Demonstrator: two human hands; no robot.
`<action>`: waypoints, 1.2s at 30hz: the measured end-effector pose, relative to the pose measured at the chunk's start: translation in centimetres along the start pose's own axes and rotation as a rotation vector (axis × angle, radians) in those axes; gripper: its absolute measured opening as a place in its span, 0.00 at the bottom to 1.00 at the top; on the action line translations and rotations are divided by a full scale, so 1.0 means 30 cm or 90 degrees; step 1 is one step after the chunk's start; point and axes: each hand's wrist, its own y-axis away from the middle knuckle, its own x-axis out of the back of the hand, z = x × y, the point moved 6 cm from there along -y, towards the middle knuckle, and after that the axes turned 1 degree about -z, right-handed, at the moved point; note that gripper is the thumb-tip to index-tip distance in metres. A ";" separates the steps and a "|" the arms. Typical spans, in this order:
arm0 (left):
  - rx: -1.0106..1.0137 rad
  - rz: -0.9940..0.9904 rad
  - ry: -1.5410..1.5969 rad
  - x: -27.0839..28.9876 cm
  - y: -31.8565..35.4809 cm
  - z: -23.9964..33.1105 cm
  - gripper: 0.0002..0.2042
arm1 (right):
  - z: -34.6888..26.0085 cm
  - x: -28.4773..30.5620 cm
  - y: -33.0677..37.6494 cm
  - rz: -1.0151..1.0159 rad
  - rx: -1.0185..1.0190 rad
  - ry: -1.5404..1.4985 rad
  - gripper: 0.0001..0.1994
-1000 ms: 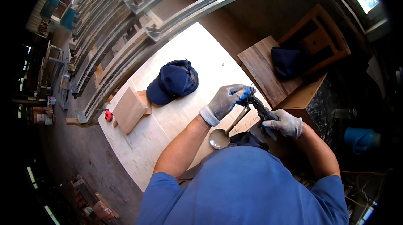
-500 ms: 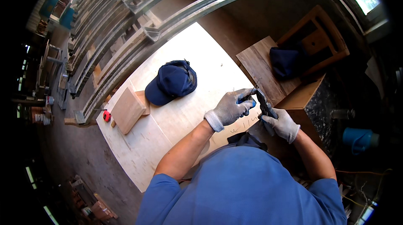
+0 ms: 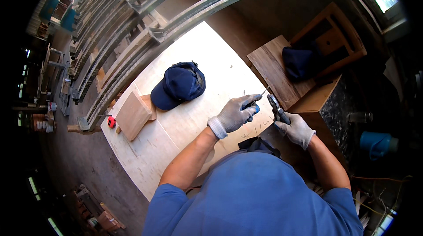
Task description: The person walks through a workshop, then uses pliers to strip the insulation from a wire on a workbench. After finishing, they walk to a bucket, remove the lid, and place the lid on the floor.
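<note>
Both hands wear grey-white work gloves, held up over the right edge of a pale board tabletop (image 3: 220,68). My left hand (image 3: 235,116) is closed on a thin, pointed metal piece (image 3: 264,91) that sticks out past its fingertips; its exact kind is too small to make out. A short distance to the right, my right hand (image 3: 298,131) grips a dark hand tool with a grey metal head (image 3: 278,109), its head pointing up and away. The tool and the pointed piece are apart. Pencil marks (image 3: 257,128) show on the board beside my hands.
On the board lie a navy cap (image 3: 178,85), wooden blocks (image 3: 133,116) and a red tape measure (image 3: 111,122). Long metal clamp racks (image 3: 150,37) run along the far left. To the right stand a wooden chair (image 3: 328,37) with dark cloth, a wooden cabinet (image 3: 313,97) and a blue jug (image 3: 374,144).
My left hand has drawn back a little to the left, away from the dark tool. A gap now shows between my hands, and the tool's grey head is in plain view.
</note>
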 end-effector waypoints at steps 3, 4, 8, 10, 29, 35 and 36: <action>0.047 -0.049 0.083 -0.006 0.006 0.004 0.23 | -0.018 0.008 -0.001 0.024 -0.005 0.050 0.12; 0.065 -0.067 0.111 -0.009 0.009 0.003 0.23 | -0.019 0.009 -0.001 0.030 -0.002 0.055 0.12; 0.095 -0.120 0.176 -0.011 0.022 -0.021 0.23 | -0.028 0.005 -0.002 0.019 -0.015 0.060 0.14; 0.099 -0.129 0.194 -0.014 0.024 -0.028 0.23 | -0.023 -0.002 -0.002 0.042 0.000 0.101 0.14; 0.167 0.026 0.007 -0.016 0.012 -0.176 0.14 | 0.804 0.336 0.081 0.448 -0.323 -0.547 0.12; 0.207 -0.014 0.058 -0.076 0.009 -0.195 0.13 | 1.171 0.611 0.148 0.546 -0.442 -0.398 0.13; 0.217 -0.022 0.050 -0.100 -0.004 -0.169 0.14 | 1.325 0.647 0.166 0.523 -0.429 -0.398 0.12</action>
